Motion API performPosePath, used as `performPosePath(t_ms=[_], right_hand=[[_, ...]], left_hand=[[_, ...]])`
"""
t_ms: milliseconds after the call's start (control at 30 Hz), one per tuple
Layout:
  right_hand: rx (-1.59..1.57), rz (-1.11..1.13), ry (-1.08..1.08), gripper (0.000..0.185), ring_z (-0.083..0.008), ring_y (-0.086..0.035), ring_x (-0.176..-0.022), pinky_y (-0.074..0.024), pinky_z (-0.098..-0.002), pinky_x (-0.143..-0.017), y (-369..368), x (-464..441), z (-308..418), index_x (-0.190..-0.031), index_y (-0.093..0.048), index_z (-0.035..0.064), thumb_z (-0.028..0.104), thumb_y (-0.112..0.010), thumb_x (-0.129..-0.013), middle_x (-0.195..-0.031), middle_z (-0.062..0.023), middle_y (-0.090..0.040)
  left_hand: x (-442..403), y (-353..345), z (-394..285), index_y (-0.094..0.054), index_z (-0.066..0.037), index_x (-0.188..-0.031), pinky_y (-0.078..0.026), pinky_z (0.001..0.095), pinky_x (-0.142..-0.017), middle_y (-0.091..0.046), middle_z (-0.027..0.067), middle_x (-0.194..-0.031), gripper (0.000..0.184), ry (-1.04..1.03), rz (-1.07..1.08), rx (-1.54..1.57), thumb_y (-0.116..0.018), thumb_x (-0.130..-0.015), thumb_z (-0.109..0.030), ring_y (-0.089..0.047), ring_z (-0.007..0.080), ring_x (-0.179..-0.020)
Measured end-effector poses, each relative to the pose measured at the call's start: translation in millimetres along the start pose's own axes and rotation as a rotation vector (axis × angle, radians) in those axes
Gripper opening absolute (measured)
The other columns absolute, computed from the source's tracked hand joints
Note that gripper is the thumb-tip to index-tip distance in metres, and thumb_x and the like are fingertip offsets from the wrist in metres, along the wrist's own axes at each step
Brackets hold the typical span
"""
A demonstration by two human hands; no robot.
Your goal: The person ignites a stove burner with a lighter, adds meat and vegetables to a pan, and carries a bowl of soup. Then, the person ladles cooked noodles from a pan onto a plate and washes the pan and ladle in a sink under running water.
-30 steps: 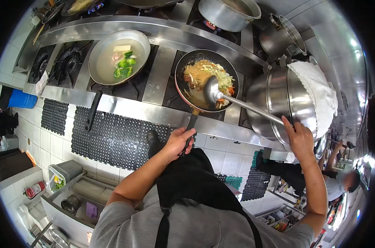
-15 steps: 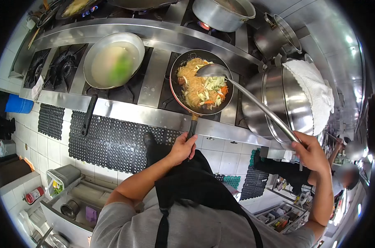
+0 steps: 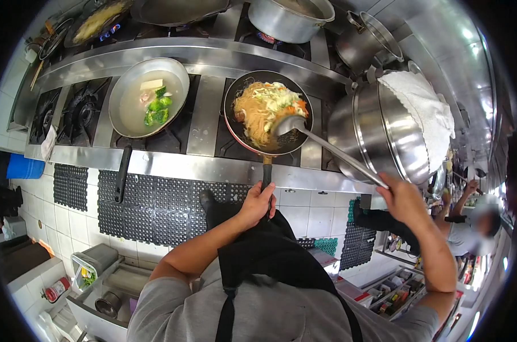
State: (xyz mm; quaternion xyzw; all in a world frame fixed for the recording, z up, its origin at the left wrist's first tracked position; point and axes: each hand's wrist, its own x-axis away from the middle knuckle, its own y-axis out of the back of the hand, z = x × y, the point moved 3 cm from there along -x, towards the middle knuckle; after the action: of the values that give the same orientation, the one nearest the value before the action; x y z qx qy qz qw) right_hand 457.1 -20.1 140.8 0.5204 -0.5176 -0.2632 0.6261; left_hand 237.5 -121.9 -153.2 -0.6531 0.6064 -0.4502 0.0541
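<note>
My left hand (image 3: 257, 205) is closed around the dark handle of a frying pan (image 3: 230, 126) on the front burner. Thin noodles (image 3: 253, 111) lie in the pan with shredded cabbage (image 3: 275, 94) and carrot strips at the upper right. My right hand (image 3: 405, 199) grips the long metal handle of a ladle (image 3: 344, 154). The ladle's bowl rests in the lower right of the pan, against the noodles. To the left, a second pan (image 3: 117, 108) holds cloudy liquid with broccoli (image 3: 157, 108) and a pale block in it.
A large steel pot (image 3: 361, 131) draped with a white towel (image 3: 421, 114) stands right of the frying pan. On the back burners are an aluminium pot (image 3: 290, 25) and woks. A co-worker (image 3: 469, 228) stands at the far right. A black rubber mat (image 3: 150, 208) covers the floor.
The ladle's bowl has moved down from the pan's upper right to its lower right. The cabbage now lies more toward the top. The broccoli, blurred before, shows clearly.
</note>
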Motion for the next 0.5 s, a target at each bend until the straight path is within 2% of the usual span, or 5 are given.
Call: performPosePath(t_ms=[67,200,233,333,500], right_hand=[[-0.036,-0.117,-0.008,0.033,-0.0440,-0.061,-0.079,-0.0495,-0.0484,-0.071,-24,3,-4,-0.116,-0.061,0.0056,0.022,-0.062,-0.087,-0.084,-0.0257,-0.063],[-0.089,-0.068,-0.029,0.032,-0.0419,-0.062,-0.077,-0.0496,-0.0480,-0.069,9,18,-10,-0.114,-0.064,0.0068,0.024,-0.063,-0.087,-0.082,-0.0241,-0.064],[0.051,-0.093,-0.032,0.031,-0.0409,-0.062,-0.074,-0.0488,-0.0485,-0.065,15,20,-14,-0.112,-0.066,0.0083,0.026,-0.063,-0.087,-0.080,-0.0223,-0.064],[0.335,-0.097,-0.064,0.034,-0.0387,-0.062,-0.065,-0.0476,-0.0484,-0.058,21,8,8,-0.121,-0.061,0.0154,0.027,-0.060,-0.088,-0.070,-0.0179,-0.063],[0.314,-0.233,0.011,0.036,-0.0366,-0.063,-0.065,-0.0490,-0.0473,-0.058,-19,-21,-8,-0.123,-0.059,0.0171,0.026,-0.061,-0.088,-0.072,-0.0159,-0.064]], left_hand=[[-2,1,-1,-0.041,-0.008,-0.090,-0.038,0.0293,-0.036,-0.050,0.0050,-0.062,0.027,-0.014,-0.009,-0.046,-0.050,-0.098,-0.031,-0.047,0.0153,-0.041],[-3,4,1,-0.041,-0.008,-0.090,-0.038,0.0292,-0.036,-0.050,0.0051,-0.062,0.027,0.015,-0.012,-0.032,-0.049,-0.098,-0.031,-0.047,0.0155,-0.041],[-2,3,0,-0.041,-0.008,-0.090,-0.038,0.0293,-0.036,-0.050,0.0051,-0.062,0.026,0.015,-0.018,-0.035,-0.049,-0.098,-0.031,-0.048,0.0157,-0.041],[1,3,-4,-0.041,-0.008,-0.091,-0.039,0.0297,-0.036,-0.050,0.0050,-0.063,0.026,0.036,-0.007,-0.035,-0.050,-0.098,-0.031,-0.048,0.0159,-0.041],[1,3,-3,-0.041,-0.008,-0.091,-0.039,0.0302,-0.037,-0.051,0.0049,-0.063,0.026,0.076,-0.005,-0.042,-0.050,-0.098,-0.032,-0.048,0.0161,-0.041]])
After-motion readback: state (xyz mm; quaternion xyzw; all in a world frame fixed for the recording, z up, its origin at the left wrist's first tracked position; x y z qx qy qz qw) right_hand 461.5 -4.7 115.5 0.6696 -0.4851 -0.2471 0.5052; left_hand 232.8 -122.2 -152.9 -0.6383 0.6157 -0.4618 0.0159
